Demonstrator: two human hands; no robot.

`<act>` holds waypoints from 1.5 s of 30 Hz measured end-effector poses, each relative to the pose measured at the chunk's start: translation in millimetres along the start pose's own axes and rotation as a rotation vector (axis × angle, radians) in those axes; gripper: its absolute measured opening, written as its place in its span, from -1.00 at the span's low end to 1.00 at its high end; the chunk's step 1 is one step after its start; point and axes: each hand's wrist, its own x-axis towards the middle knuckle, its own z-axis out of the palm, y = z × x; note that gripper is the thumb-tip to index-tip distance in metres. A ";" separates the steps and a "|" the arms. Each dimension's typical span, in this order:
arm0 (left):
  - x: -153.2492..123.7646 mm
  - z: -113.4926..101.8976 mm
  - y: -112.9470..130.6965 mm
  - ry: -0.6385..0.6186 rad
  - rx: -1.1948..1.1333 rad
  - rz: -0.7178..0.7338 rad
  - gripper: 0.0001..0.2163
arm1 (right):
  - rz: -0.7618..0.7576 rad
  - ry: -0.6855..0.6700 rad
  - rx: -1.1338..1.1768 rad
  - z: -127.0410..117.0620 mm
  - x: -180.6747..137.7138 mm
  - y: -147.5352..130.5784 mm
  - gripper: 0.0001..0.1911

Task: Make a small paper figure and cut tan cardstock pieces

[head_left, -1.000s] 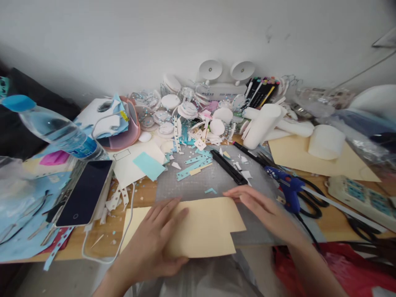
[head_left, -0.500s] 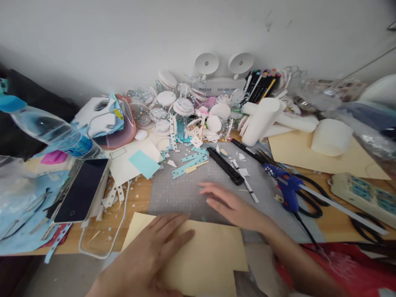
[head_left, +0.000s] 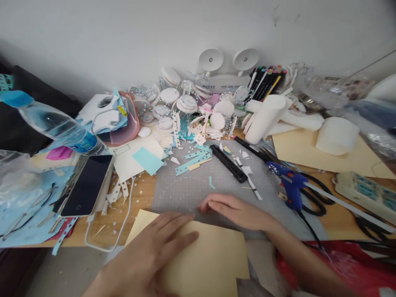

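My left hand (head_left: 157,243) lies flat on a pale yellow sheet of card (head_left: 213,255), fingers stretched out. The sheet has a notch at its lower right corner and overhangs the table's front edge. Just beyond it, my right hand (head_left: 235,208) hovers low over or rests on the grey cutting mat (head_left: 176,194), fingers loosely bent and slightly blurred, with nothing visible in them. A small light-blue paper scrap (head_left: 211,182) lies ahead of its fingers. Farther back on the mat are a black box cutter (head_left: 229,163), a white pen (head_left: 249,179) and dotted blue strips (head_left: 188,163).
To the right lie a blue glue gun (head_left: 291,181), black-handled scissors (head_left: 320,187) and a power strip (head_left: 365,192). A phone (head_left: 88,185), white cable (head_left: 128,214) and water bottle (head_left: 58,128) are at left. White paper crafts (head_left: 185,103) and markers (head_left: 266,84) line the wall.
My right hand has drawn back toward the sheet, its fingers bending more, and the blue scrap now shows on the mat. My left hand stays on the card. The view has shifted slightly.
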 end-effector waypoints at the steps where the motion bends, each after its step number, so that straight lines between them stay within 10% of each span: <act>1: -1.8 0.6 0.7 0.006 0.001 -0.002 -0.03 | -0.033 0.098 -0.047 -1.7 4.1 2.9 -0.67; 5: -7.8 1.6 1.9 0.026 0.028 -0.008 -0.03 | -0.112 0.409 -0.179 -8.3 9.0 7.4 -0.70; 11: -6.1 -5.0 -9.4 0.065 0.117 -0.087 -0.08 | -0.104 0.288 -0.350 -12.3 -12.1 3.7 -0.74; 17: 11.8 -5.3 -33.2 0.087 0.154 -0.227 -0.23 | -0.024 0.765 -0.978 -42.1 -5.4 27.2 -0.76; 25: 11.4 4.7 -41.8 0.052 0.117 -0.246 -0.28 | 0.155 0.741 -1.167 -52.9 20.6 35.4 -0.76; 41: -2.5 14.4 -35.1 0.069 0.174 -0.265 -0.44 | -0.052 1.013 -1.088 -31.1 -2.2 12.5 -0.74; 45: -3.4 12.6 -37.8 0.050 0.183 -0.273 -0.44 | -0.041 0.948 -0.749 -11.7 -27.4 11.6 -0.73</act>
